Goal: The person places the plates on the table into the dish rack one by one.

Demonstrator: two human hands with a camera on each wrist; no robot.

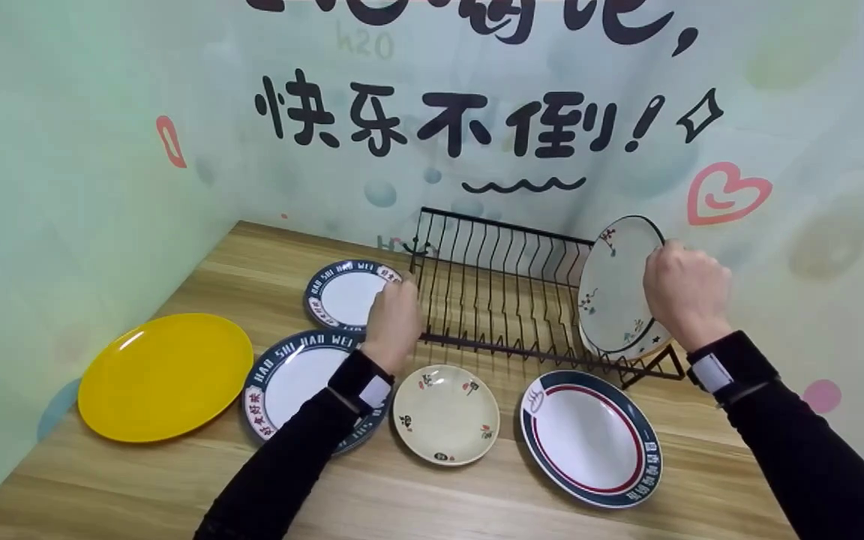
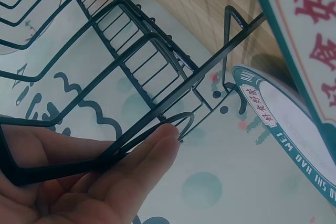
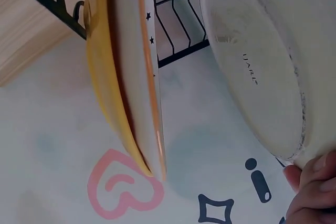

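Note:
My left hand (image 1: 394,319) grips the left end of a black wire dish rack (image 1: 507,226); in the left wrist view its fingers and thumb close round the end wire (image 2: 184,84). At the rack's right end my right hand (image 1: 687,289) holds a white plate (image 1: 616,292) with small floral sprigs by its rim. That plate stands nearly upright, its underside (image 3: 252,66) facing the right wrist camera. Behind it, a star-rimmed white plate (image 3: 149,30) and a yellow plate (image 3: 100,61) stand in the rack. Whether the held plate's lower edge rests between wires, I cannot tell.
On the wooden table (image 1: 477,510) lie a yellow plate (image 1: 166,379), two blue-rimmed lettered plates, small (image 1: 349,296) and large (image 1: 297,382), a cream dish (image 1: 447,416) and a plate with dark blue rim and red ring (image 1: 589,439). A printed wall sheet hangs behind.

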